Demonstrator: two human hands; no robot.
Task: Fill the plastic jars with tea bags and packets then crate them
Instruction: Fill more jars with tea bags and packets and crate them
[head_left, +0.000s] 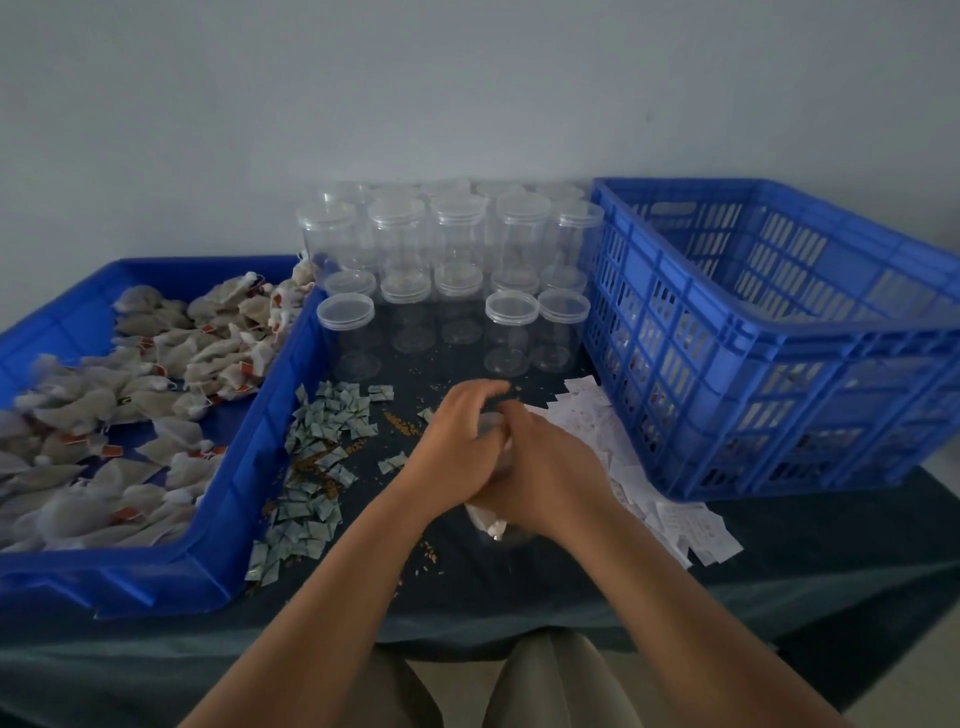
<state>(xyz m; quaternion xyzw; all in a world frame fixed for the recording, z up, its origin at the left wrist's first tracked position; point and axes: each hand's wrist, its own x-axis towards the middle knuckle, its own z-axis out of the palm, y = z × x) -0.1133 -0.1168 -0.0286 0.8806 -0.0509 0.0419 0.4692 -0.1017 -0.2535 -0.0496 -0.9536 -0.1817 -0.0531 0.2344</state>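
From my remote seat I look down on a table under a dark cloth (571, 582), pushed up against a plain pale wall (467, 78). Loose brown grains (400, 423) are scattered over the cloth.

A shallow blue tray (249, 467) sits on the left, heaped with pale tea bags (156, 364) bearing small red tags. A slatted blue crate (779, 415) stands on the right. Between the two, at the back, clear lidded jars (511, 332) stand upright in rows, with some stacked on others. Small grey-green packets (322, 431) lie strewn just beside the tray's near wall. White paper slips (675, 514) are spread along the foot of the crate.

The held jar (491, 525) is in the middle of the cloth, in front of the rows and between the packets and the slips. It is clear plastic and mostly covered by the hands. Only its lower end shows, and there I can see white tea bags pressed against the wall. It looks tilted, though blur keeps me from being sure.

My left hand (457, 436) is at the jar's far end with its fingers curled down over the top. I cannot tell whether a lid is under them. My right hand (550, 467) wraps around the jar's body, fingers closed on it. The two hands touch each other.
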